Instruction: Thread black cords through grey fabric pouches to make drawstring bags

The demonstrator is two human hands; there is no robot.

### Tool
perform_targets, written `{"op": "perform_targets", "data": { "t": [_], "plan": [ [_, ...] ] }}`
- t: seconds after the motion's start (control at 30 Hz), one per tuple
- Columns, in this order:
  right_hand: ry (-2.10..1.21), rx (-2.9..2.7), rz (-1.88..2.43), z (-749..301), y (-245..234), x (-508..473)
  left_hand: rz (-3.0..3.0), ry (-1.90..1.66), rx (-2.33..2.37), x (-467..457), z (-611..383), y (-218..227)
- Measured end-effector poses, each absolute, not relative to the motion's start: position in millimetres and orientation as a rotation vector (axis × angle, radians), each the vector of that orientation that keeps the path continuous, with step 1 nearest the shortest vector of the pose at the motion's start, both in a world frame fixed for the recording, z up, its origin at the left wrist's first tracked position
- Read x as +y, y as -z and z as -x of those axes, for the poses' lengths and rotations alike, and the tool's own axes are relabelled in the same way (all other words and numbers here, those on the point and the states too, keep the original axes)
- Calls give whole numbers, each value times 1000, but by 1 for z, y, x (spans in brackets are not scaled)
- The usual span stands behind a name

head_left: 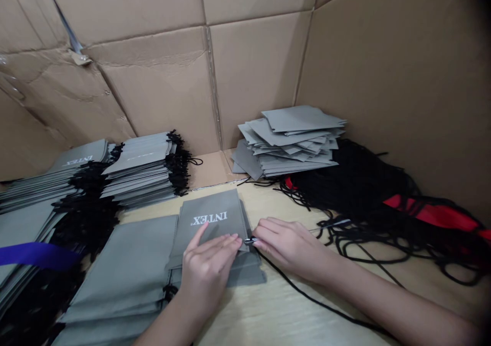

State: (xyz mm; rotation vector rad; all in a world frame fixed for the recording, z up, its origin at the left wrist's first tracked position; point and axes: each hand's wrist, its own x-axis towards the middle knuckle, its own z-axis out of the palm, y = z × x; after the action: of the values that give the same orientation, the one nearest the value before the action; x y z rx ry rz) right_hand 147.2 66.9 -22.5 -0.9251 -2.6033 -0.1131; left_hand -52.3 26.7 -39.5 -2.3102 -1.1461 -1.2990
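Okay, current state: top item is a flat grey non-woven pouch (210,221) with white "INTEX" print, lying on a low pile of matching grey pouches (118,269) on a pale wood-grain table (291,315). Left hand (209,269) rests on the pouch's lower right part, thumb spread wide from the fingers, fingertips reaching the pouch's right edge. Right hand (289,246) comes in from the right, fingers together and pointing left, tips at that same edge. Between the two sits a small silver metal piece (250,240) (too small to identify; can't tell which hand, if either, is gripping it). A thin black cord (307,295) runs from near the right hand down toward the lower right, across the table. Beyond the pouch, to the upper left, are two stacks of grey pouches with bunched black cords at their ends (141,167), printed "INTEX" on at least one top pouch. Far left, a blurred blue-violet strap (34,254) crosses the frame. Ahead sits a loose pile of grey pouches (291,141) with no cords visible, in the corner of a tan corrugated cardboard wall (249,80). To the right lies a tangled heap of black cords (345,182), with red fabric strips (429,213) in and beside it.
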Motion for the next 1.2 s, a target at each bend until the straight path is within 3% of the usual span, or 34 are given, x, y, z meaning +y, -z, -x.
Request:
{"op": "perform_targets", "data": {
  "t": [1.2],
  "plan": [
    [136,-2602,910,-148,20,64,2303,1303,-1110,27,54,39]
  ]
}}
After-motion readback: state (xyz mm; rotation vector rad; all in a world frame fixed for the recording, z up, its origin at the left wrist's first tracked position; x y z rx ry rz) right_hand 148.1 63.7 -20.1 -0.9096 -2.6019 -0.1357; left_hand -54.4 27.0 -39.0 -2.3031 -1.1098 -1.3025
